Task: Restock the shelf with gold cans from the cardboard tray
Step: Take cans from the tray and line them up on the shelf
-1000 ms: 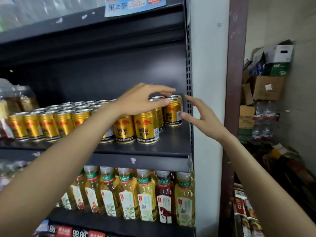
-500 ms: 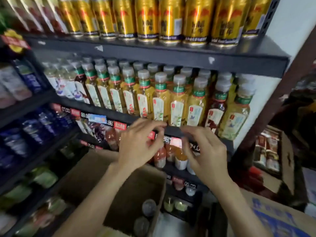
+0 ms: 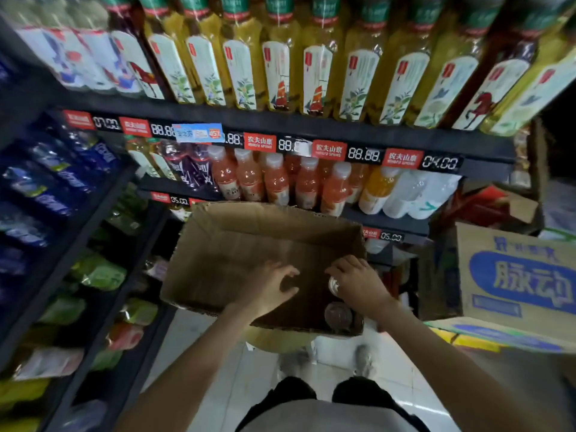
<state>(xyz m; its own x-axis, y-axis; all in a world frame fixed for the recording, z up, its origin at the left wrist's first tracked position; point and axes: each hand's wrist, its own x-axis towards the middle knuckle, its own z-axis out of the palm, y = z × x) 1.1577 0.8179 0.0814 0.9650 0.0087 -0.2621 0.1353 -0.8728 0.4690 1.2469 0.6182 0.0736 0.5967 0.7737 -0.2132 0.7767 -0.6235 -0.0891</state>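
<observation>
The cardboard tray (image 3: 237,244) sits low in front of me, its brown floor mostly bare. In its near right corner stands a can (image 3: 338,313), seen from above by its round top. My right hand (image 3: 358,283) is curled over a second can (image 3: 333,284), whose silver rim shows under the fingers. Beside it, my left hand (image 3: 271,286) hovers inside the tray with fingers spread and nothing in it. The shelf with the gold cans is out of view above.
Yellow tea bottles (image 3: 314,70) fill the shelf at the top, with orange drink bottles (image 3: 277,182) one shelf lower. A printed carton (image 3: 517,285) stands at the right. Dark shelves with blue and green packs (image 3: 62,182) run along the left. My feet stand on pale floor (image 3: 258,363) below the tray.
My view dropped from the gold-can shelf down to the tray. Both hands came down from the shelf into the tray, and my right hand closed over a can.
</observation>
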